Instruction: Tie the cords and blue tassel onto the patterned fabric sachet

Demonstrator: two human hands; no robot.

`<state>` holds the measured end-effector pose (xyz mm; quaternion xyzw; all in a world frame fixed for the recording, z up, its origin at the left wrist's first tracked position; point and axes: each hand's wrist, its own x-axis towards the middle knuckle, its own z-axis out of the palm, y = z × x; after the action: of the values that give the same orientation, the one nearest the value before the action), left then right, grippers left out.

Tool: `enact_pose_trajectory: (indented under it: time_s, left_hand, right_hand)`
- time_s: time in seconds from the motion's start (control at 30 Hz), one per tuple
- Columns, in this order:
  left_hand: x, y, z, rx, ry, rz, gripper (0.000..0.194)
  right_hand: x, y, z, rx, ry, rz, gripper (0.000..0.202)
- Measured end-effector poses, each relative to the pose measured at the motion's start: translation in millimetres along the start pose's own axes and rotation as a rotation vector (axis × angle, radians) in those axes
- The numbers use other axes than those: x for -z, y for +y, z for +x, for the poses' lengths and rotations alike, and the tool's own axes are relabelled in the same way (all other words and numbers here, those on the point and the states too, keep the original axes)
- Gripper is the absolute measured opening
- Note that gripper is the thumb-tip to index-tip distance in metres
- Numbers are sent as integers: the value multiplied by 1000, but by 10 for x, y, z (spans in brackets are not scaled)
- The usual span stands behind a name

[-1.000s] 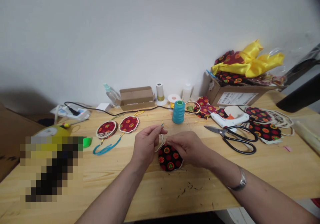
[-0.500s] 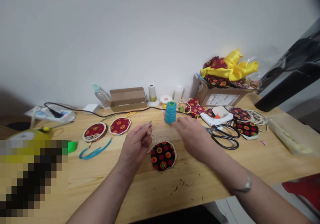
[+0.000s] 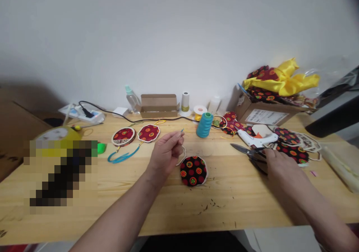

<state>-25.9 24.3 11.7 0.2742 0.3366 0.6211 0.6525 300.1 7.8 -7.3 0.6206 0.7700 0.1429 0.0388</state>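
Note:
My left hand (image 3: 168,151) is closed in a pinch, with a short blue tip of thread (image 3: 182,130) showing above the thumb and finger. The rest of what it holds is hidden. Below and right of that hand lies a round black patterned fabric piece (image 3: 193,170) with a pale edge. A pale curved strip (image 3: 183,157) shows beside my left fingers. On the right, my right hand (image 3: 283,166) is closed over the black handles of the scissors (image 3: 243,149), their blades pointing left on the table. The blue thread cone (image 3: 204,125) stands between the hands, farther back.
Two red patterned pendants (image 3: 149,133) with blue tassels lie at left, near a roll of yellow tape (image 3: 57,136). A white glue gun (image 3: 258,139) and fabric pieces (image 3: 293,151) sit behind the scissors. A cardboard box (image 3: 262,114) of cloth stands back right.
My right hand has moved right from beside the thread cone and taken hold of the scissors. My left hand keeps its pinch. The whole view has shifted.

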Motion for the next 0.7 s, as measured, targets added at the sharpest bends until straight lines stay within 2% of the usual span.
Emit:
enact_pose_trajectory:
  time_s: [0.1,0.2,0.27,0.33,0.37,0.43,0.6,0.7]
  left_hand:
    - [-5,7,-4,-1,-2,6,14]
    - [-15,7,-19,-2,-10,12,15]
    - [-21,5,-31,-6,-15,12,15]
    - [-21,3,-39,-9,-20,11,14]
    - [-20,1,-40,-11,-23,10,14]
    - [-15,0,-38,-15,-26,4,14]
    - [-21,2,-31,-19,-30,-5,12]
    - [-32,2,-34,-19,-45,-3,11]
  right_hand:
    - [159,2,-51,-24,-50,62,12]
    - [320,-79,-80,-67,-103,166,18]
    - [395,-205,-60,25,-107,325,15]
    - [443,-368,-6,164,-48,503,8]
    - [461,-450,30,213,-12,572,9]
    - [498,-591,106,293,-22,644,12]
    - [606,-743,267,307,16,511,38]
    - [654,-791,352,353,31,376,35]
